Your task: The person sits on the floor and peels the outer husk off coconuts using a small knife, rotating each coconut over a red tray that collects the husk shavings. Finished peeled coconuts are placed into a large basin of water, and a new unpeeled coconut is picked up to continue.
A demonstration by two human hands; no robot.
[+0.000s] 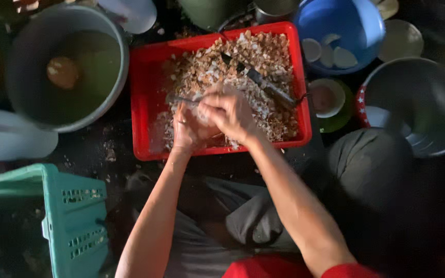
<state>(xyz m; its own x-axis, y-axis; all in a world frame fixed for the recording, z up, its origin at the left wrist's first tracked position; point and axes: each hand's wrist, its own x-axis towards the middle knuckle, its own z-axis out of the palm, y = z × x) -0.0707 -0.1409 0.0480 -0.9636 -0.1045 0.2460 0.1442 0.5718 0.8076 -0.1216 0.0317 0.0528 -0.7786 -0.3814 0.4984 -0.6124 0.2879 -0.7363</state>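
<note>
Two bare forearms rising from the bottom edge toward the centre of the frame, converging. Left hand (187, 128) just left of centre, palm turned inward, fingers curled. Right hand (228, 112) pressed against it from the right, knuckles up, fingers folded over and partly covering the left. Both wrists bent slightly, hands touching. Red sleeve edge at lower right.

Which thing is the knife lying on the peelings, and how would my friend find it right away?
Start at the big red tray in the middle, heaped with brown and white scraps. Just beyond the two hands, left hand and right hand, a dark knife lies slanted across the heap toward the tray's right edge. It is the only long, dark, straight thing among the pale bits.
</note>
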